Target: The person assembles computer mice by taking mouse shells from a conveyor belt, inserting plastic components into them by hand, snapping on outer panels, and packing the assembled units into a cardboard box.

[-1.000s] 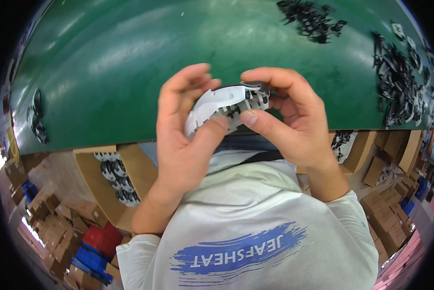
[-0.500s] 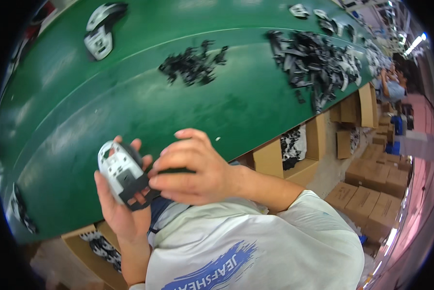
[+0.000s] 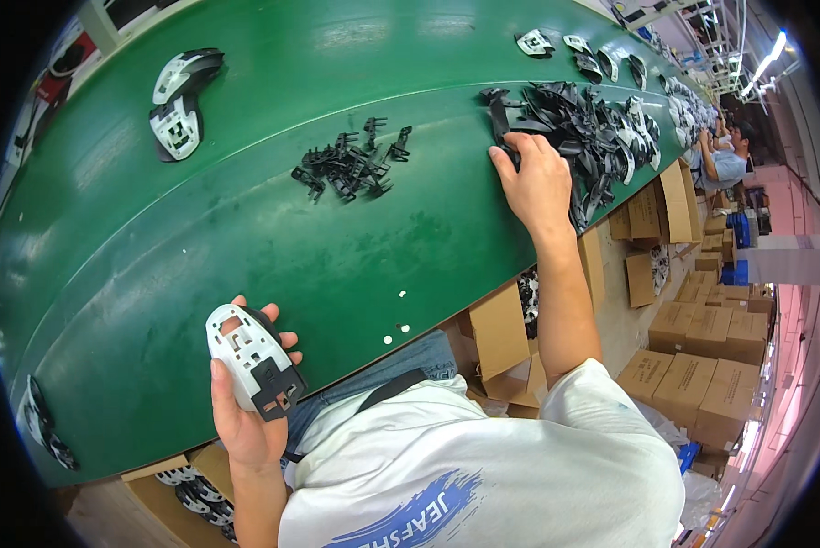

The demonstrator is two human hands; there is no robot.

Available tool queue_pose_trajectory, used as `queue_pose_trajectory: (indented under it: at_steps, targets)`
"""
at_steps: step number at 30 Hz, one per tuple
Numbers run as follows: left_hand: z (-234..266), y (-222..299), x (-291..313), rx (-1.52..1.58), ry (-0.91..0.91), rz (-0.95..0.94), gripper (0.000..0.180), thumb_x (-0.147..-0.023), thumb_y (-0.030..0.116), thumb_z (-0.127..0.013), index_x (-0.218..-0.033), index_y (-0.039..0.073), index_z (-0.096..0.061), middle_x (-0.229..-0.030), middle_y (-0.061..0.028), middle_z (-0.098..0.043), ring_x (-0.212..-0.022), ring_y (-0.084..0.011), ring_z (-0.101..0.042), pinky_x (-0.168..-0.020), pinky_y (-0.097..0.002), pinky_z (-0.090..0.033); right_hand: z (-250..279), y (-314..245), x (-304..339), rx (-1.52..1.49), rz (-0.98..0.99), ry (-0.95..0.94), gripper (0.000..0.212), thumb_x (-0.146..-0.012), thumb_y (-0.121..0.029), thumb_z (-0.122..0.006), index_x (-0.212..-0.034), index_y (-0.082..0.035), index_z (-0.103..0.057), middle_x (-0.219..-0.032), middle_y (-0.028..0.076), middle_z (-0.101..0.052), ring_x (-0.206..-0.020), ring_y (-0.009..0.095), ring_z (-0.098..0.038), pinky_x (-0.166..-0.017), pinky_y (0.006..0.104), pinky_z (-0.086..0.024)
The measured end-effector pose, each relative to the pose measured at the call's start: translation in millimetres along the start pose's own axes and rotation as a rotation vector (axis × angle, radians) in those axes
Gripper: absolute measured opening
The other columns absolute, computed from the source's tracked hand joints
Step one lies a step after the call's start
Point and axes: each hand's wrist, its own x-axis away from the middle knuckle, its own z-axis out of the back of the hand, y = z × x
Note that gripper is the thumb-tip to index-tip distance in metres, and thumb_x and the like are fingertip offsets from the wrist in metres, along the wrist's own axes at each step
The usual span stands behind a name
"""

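In my left hand (image 3: 250, 438) lies an oval white-and-black plastic shell (image 3: 246, 358), shaped like a computer mouse housing, with cut-outs and a black piece at its lower end. Fingers wrap around it from behind, the thumb along its left edge. My right hand (image 3: 540, 183) is stretched out to the left side of a heap of black curved plastic parts (image 3: 565, 119). Its thumb and forefinger close around a long black curved plastic part (image 3: 499, 119) at the heap's edge; the other fingertips are partly hidden.
A smaller pile of black brackets (image 3: 348, 169) lies mid-table on the green table (image 3: 410, 237). White-and-black shells (image 3: 177, 123) rest at the far left, more at the far right. Open cartons (image 3: 497, 333) stand below the near edge. A co-worker (image 3: 725, 164) is farther along.
My right hand has left the shell and moved right and away to the black heap. The left hand still holds the shell, now slightly lower in view.
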Motion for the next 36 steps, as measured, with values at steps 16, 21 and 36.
queue_pose_trajectory:
  at_steps: [16,21,36]
  targets:
    - [12,-1,3,-0.042,0.026,-0.015,0.069,-0.114,0.048,-0.038,-0.165,0.001,-0.034,-0.149,-0.0214,-0.060,-0.117,-0.0242,-0.070,-0.096,-0.0370,-0.061,32,-30,5,-0.879,-0.357,-0.417,0.013,-0.100,-0.012,-0.069,-0.103,0.001,-0.070,-0.097,0.009,-0.077,-0.087,0.021,-0.073,-0.082,0.0329,-0.057]
    - [12,-2,2,-0.046,0.035,-0.014,0.069,-0.114,0.048,-0.038,-0.165,0.001,-0.034,-0.149,-0.0213,-0.060,-0.117,-0.0241,-0.070,-0.096,-0.0367,-0.061,8,-33,5,-0.750,-0.134,-0.272,0.017,-0.100,-0.012,-0.072,-0.108,0.003,-0.071,-0.098,0.010,-0.075,-0.085,0.018,-0.070,-0.082,0.0317,-0.056]
    - [20,-6,3,-0.032,-0.003,-0.006,0.072,-0.112,0.051,-0.044,-0.164,0.003,-0.036,-0.149,-0.0187,-0.059,-0.121,-0.0250,-0.068,-0.100,-0.0395,-0.059,59,-49,12,-0.359,0.380,-0.353,0.031,-0.087,-0.016,-0.084,-0.116,-0.011,-0.077,-0.113,0.004,-0.074,-0.111,0.027,-0.065,-0.095,0.0418,-0.047]
